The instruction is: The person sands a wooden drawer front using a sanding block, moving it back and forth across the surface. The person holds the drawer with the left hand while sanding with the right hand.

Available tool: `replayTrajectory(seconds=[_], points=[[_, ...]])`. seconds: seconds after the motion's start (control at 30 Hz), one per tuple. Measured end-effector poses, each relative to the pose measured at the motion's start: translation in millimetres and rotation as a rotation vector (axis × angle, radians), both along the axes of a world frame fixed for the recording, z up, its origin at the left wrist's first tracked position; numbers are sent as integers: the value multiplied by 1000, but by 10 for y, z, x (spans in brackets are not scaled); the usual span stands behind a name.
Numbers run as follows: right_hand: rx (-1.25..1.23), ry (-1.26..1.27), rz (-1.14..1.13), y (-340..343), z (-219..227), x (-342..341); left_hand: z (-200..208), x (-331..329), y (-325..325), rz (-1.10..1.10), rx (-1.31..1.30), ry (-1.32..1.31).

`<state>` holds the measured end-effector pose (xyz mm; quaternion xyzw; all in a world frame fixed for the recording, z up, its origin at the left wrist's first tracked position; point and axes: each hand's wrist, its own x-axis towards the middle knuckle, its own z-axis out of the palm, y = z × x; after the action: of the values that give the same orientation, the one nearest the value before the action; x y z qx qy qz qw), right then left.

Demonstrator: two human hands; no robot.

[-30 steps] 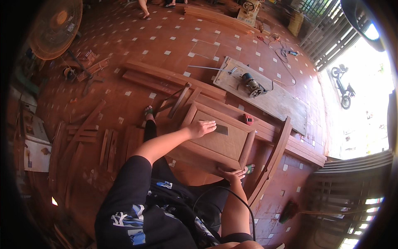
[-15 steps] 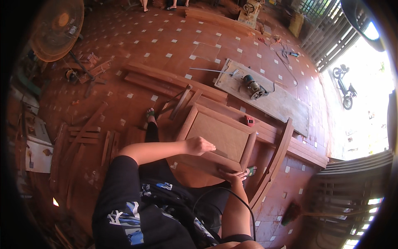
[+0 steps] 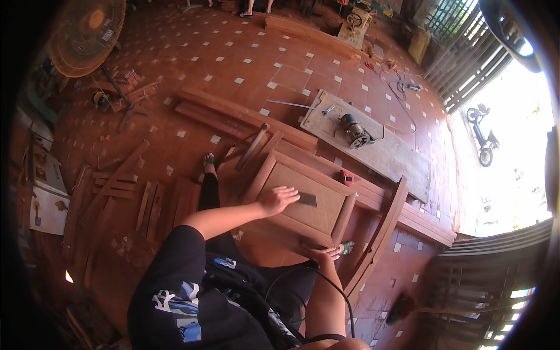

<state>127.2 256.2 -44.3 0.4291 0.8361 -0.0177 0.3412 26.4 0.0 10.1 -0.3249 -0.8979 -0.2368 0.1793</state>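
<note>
**Hands on wooden panel, floor level**

Right hand grips the near edge of the wooden panel, fingers curled over the frame. Left hand lies flat on the panel's middle, fingers spread, pressing a dark sheet (probably sandpaper; cannot tell). Panel rests on planks on the tiled floor. Beyond: a power tool on a board; a fan far left.

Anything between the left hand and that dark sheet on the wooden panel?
Nothing visible. The left hand lies flat on the wooden panel, its fingertips at the dark sheet, with no object between them. The right hand holds the panel's near edge, away from the sheet.
</note>
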Motion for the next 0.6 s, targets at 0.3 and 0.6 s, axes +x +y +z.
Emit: replayTrajectory(seconds=[0.3, 0.6], points=[[-272, -48, 5, 84, 324, -31, 162, 783, 50, -132, 104, -156], [-380, -157, 14, 131, 561, -119, 312, -93, -64, 82, 57, 52]])
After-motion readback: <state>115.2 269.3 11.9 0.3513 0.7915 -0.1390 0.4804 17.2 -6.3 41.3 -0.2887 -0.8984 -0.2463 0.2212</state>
